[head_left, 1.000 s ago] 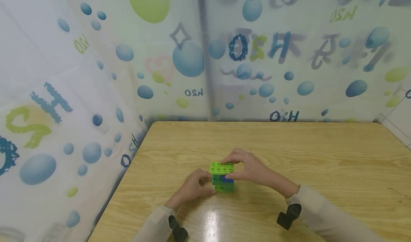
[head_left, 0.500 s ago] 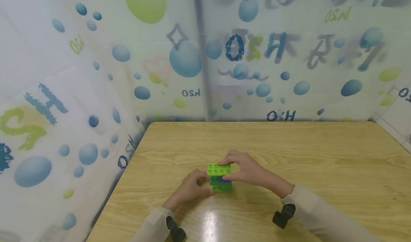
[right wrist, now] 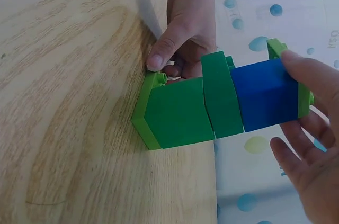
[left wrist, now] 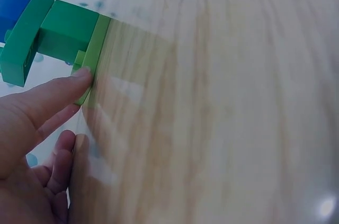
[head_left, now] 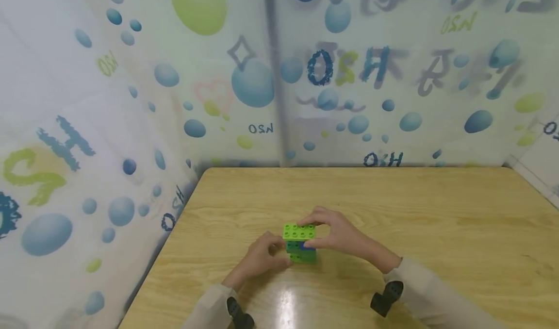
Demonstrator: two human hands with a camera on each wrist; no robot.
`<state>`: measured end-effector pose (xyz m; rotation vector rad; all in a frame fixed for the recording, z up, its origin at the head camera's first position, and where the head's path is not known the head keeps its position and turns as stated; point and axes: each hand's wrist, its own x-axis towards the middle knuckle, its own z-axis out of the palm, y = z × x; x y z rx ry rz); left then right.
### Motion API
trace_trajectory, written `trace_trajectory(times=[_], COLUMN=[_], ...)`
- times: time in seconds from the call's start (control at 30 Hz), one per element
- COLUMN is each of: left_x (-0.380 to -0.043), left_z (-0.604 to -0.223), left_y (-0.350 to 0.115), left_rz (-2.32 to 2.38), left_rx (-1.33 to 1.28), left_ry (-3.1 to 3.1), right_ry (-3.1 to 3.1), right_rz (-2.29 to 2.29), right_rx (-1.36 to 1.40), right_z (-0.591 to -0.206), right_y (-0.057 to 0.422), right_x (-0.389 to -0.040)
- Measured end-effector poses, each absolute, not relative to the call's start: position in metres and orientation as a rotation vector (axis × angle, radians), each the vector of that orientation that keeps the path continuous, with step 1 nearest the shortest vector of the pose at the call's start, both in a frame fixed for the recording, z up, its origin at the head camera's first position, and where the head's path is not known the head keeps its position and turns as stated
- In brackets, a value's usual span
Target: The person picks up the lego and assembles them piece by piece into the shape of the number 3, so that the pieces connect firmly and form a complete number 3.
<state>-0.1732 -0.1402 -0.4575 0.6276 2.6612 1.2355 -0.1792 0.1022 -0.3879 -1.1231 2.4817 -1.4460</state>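
A stack of toy building bricks stands on the wooden table between the hands. Its bottom is a light green plate (right wrist: 143, 102); above come a dark green brick (right wrist: 180, 113), a flatter dark green brick (right wrist: 221, 94) that juts to one side, and a blue brick (right wrist: 266, 94). A light green studded plate (head_left: 299, 232) tops it. With thumb and fingers my right hand (head_left: 342, 232) grips the top plate at its right end, the thumb reaching the blue brick. My left hand (head_left: 262, 256) pinches the left end of the bottom plate, thumb in front.
The wooden table (head_left: 415, 198) extends around the stack, its far edge against a patterned curtain (head_left: 349, 76) with blue and green bubbles. More curtain hangs close along the left side. Black wrist cameras (head_left: 386, 298) sit on both sleeves.
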Motion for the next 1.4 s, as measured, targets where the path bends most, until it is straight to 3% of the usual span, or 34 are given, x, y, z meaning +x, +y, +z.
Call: trace_trajectory(times=[0.5,0.77,1.07,1.4], left_x=[-0.170,-0.158,-0.140,-0.135], left_z=[-0.442,-0.429,-0.424,-0.433], left_y=[-0.144,-0.144,-0.132,-0.122], left_rz=[1.287,1.484,1.820,1.893], left_rx=[0.575,0.493,0.433,0.459], left_ry=[2.561,2.515,2.457,2.450], right_ry=[2.539,2.574,2.461,2.362], right_rz=[-1.503,-1.626,-1.824,-1.886], right_rx=[-1.034,-0.847,-0.732,-0.586], right_z=[-0.392,-0.412,-0.439,-0.440], right_y=[0.116,0.131,0.125,0.115], right_x=[-0.176,-0.164,-0.155,-0.153])
